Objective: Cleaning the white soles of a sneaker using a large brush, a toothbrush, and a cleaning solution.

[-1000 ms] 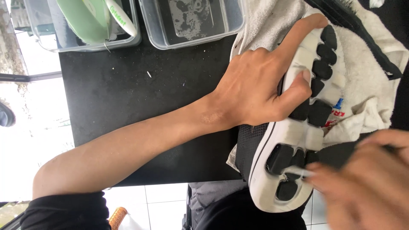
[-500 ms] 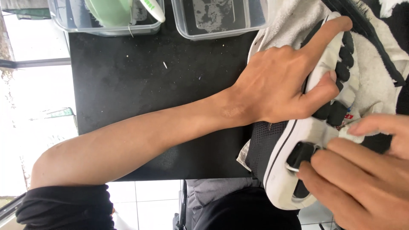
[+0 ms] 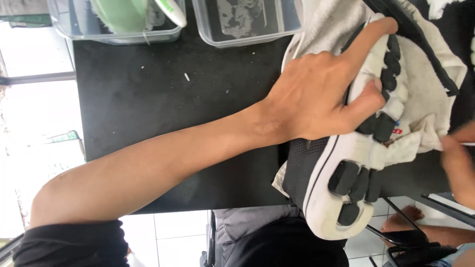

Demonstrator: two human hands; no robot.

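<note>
My left hand [image 3: 316, 101] grips a black mesh shoe with a white sole and black tread pads [image 3: 346, 163]. The shoe lies sole-up on its side, my thumb pressing the tread and my index finger stretched along the sole's edge. It rests on a white, dirt-stained towel [image 3: 423, 74] at the right end of the black table [image 3: 148, 123]. My right hand [image 3: 460, 165] is blurred at the right edge, just off the shoe and next to the towel's edge. A thin white thing shows at its fingertips; whether it is gripped is unclear.
Two clear plastic tubs stand at the table's far edge: one with a pale green object [image 3: 118, 22], one with grey residue [image 3: 242, 22]. Small white crumbs dot the tabletop. Below the table are my dark-clothed lap, a tiled floor, a metal frame and a bare foot [image 3: 408, 217].
My right hand has pulled away from the sole's heel toward the right edge of view. My left hand keeps its grip on the shoe.
</note>
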